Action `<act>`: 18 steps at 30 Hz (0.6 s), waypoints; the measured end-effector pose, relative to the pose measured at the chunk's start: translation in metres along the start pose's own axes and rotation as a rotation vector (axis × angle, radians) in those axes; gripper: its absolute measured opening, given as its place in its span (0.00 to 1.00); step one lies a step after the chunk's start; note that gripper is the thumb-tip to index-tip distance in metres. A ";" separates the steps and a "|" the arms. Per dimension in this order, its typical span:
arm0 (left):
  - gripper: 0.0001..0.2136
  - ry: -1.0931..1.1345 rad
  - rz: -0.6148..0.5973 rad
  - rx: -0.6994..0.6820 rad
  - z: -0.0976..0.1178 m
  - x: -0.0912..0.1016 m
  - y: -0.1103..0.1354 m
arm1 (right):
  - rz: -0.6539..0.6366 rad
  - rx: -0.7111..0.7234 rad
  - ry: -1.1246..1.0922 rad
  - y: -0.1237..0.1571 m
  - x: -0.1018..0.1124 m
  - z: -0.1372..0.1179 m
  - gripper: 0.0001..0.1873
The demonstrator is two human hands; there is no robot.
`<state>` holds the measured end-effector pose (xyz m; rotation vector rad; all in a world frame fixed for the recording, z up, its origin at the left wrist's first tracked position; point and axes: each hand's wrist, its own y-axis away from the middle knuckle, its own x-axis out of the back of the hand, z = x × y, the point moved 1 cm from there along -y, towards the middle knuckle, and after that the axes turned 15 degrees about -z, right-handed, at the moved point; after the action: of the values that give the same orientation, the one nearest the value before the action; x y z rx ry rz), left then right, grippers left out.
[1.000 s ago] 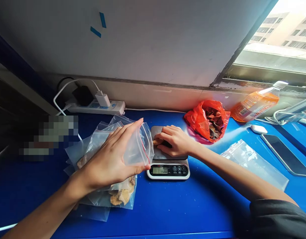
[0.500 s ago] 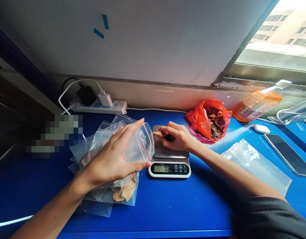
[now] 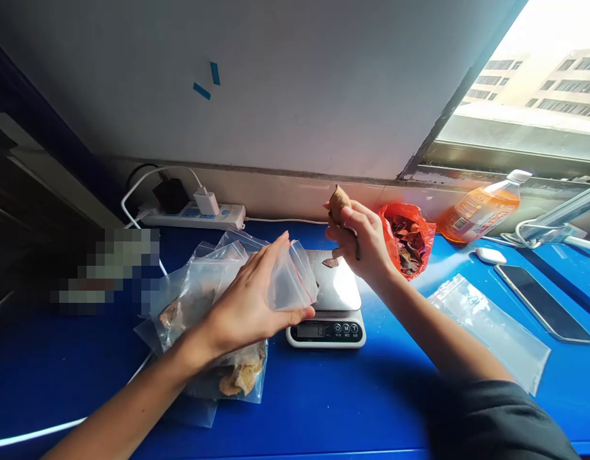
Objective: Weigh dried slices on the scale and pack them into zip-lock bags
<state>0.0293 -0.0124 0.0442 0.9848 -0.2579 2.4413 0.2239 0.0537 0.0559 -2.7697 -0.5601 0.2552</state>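
My left hand (image 3: pixel 249 300) is closed around a clear zip bag (image 3: pixel 289 278), thumb and fingers spreading its mouth, which faces the scale. In my right hand (image 3: pixel 364 239), raised above the scale's back right, are dried brown slices (image 3: pixel 339 201), gripped between thumb and fingers. Below lies the digital kitchen scale (image 3: pixel 340 291), its steel plate bearing a small dried piece (image 3: pixel 330 262); the display is lit, but its digits are hard to read. Under my left forearm is a pile of zip bags (image 3: pixel 179 287), with pale dried slices (image 3: pixel 241 378) inside one.
A red plastic bag (image 3: pixel 388 217) of dark dried pieces stands behind the scale to the right. Beyond it are an orange drink bottle (image 3: pixel 484 207), an earbud case (image 3: pixel 490 255), a phone (image 3: pixel 544 301) and a flat zip bag (image 3: pixel 491 329). A power strip (image 3: pixel 227 215) runs along the wall.
My right hand has lifted off the scale plate with the dried slices, leaving a small piece there. My left hand has brought the open zip bag slightly right, over the plate's edge.
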 end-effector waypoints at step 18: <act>0.44 0.370 0.246 -0.166 0.026 -0.025 -0.016 | -0.069 0.142 0.377 0.010 -0.032 -0.022 0.16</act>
<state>0.0684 -0.0170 0.0454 0.4392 -0.4661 2.7118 0.2037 0.0265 0.0763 -2.5627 -0.5149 -0.2314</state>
